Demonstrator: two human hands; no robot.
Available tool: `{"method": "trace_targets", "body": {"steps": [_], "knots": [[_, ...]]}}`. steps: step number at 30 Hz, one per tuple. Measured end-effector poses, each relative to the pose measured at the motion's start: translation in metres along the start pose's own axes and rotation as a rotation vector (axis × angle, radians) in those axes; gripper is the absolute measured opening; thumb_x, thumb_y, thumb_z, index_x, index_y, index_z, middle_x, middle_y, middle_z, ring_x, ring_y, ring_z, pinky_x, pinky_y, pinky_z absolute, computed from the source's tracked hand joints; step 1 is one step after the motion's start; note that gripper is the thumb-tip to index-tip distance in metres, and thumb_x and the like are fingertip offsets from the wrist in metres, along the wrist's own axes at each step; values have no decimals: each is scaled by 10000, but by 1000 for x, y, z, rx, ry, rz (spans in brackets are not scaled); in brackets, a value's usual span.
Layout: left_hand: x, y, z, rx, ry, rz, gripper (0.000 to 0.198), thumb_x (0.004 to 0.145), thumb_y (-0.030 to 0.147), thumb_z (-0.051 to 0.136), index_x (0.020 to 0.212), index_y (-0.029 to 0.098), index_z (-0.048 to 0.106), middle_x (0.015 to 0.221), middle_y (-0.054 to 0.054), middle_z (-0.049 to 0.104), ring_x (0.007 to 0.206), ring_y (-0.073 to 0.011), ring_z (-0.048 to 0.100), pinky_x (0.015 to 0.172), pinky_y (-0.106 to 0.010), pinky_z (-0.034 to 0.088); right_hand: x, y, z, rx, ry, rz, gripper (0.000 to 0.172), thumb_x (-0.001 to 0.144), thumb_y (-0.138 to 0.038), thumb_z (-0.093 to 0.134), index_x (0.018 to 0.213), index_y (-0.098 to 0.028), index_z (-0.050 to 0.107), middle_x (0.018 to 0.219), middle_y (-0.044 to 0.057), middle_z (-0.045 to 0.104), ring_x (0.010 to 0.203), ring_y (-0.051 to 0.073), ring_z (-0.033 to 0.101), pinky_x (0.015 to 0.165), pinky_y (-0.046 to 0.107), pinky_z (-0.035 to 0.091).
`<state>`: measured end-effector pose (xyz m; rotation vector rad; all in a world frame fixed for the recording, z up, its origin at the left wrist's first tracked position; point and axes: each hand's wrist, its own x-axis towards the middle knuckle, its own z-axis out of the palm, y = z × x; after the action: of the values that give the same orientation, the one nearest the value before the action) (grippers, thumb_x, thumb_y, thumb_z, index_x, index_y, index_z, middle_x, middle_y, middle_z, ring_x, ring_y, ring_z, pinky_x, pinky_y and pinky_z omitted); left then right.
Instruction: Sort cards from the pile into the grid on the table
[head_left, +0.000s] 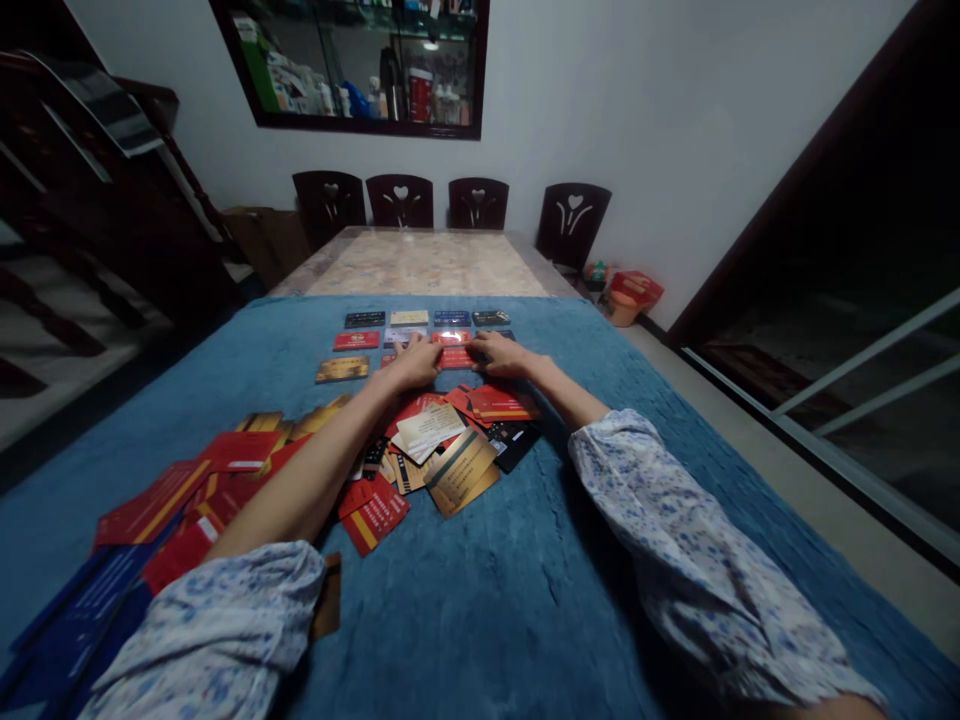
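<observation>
Both hands reach forward over rows of cards on a blue cloth. A red card [456,357] lies between them, with another red card [451,338] just behind it. My left hand [415,362] is at the left edge of the nearer red card, its fingers closed on that edge. At the right edge, the fingers of my right hand [499,355] are bent round the same card. Around them lie a gold card [343,369], a red card [357,341] and several dark, blue and pale cards. Nearer, a loose pile of mixed cards [431,430] spreads out below my hands.
Red, gold and blue cards [154,505] are heaped at the left, partly under my left forearm. The blue cloth [480,620] covers the near part of a marble-look table [435,262]. Dark chairs [400,200] stand behind it; a red bag [637,288] is at the right.
</observation>
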<state>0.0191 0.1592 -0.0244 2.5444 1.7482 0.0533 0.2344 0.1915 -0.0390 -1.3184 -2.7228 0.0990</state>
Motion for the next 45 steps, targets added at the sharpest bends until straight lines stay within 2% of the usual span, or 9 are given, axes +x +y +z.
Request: {"method": "trace_targets", "body": {"steps": [9, 16, 21, 28, 33, 37, 45], "knots": [[-3, 2, 1, -12, 13, 6, 355, 860, 154, 515, 1169, 219, 677, 1336, -179, 606, 1349, -399, 447, 1064, -647, 408, -1, -4, -3, -33, -24, 23, 410, 921, -350, 620, 1301, -198, 652, 1279, 119, 587, 1162, 269, 572, 998, 391, 473], [-10, 7, -4, 24, 12, -7, 338, 886, 168, 503, 1180, 227, 662, 1356, -178, 581, 1365, -388, 433, 1062, -648, 404, -1, -3, 0, -9, 23, 29, 416, 884, -346, 693, 1272, -200, 662, 1231, 113, 603, 1116, 257, 585, 997, 380, 467], [-15, 10, -8, 30, 16, 12, 339, 900, 154, 478, 1183, 209, 657, 1357, -187, 580, 1377, -393, 417, 1068, -670, 389, -3, -3, 1, 3, 27, 24, 388, 918, -349, 663, 1274, -195, 661, 1222, 114, 604, 1134, 257, 585, 1006, 380, 467], [-20, 6, -9, 29, 35, 51, 355, 860, 124, 495, 1166, 199, 661, 1355, -188, 579, 1380, -386, 398, 1063, -672, 373, -11, -4, 0, -3, 94, 32, 498, 921, -359, 672, 1391, -208, 605, 1341, 157, 574, 1236, 311, 536, 1022, 430, 473], [-30, 2, -9, 18, 75, 84, 459, 836, 128, 504, 1264, 220, 639, 1376, -175, 570, 1382, -389, 377, 1063, -681, 349, -20, -10, 0, -11, 143, 1, 492, 968, -390, 607, 1418, -190, 595, 1372, 180, 569, 1246, 332, 502, 1006, 465, 467], [-42, 2, -11, 38, 90, 101, 497, 852, 135, 508, 1327, 243, 608, 1399, -154, 560, 1392, -370, 373, 1075, -643, 347, -27, -14, 3, 1, 194, -39, 431, 982, -374, 590, 1367, -186, 642, 1326, 168, 602, 1203, 318, 501, 977, 454, 463], [-72, 2, -14, 27, 110, 127, 501, 866, 147, 522, 1349, 246, 609, 1434, -151, 559, 1385, -374, 372, 1044, -591, 354, -38, -28, -1, 100, 287, -206, 227, 936, -246, 654, 1133, -192, 754, 1141, 131, 688, 1041, 264, 525, 919, 445, 457]]}}
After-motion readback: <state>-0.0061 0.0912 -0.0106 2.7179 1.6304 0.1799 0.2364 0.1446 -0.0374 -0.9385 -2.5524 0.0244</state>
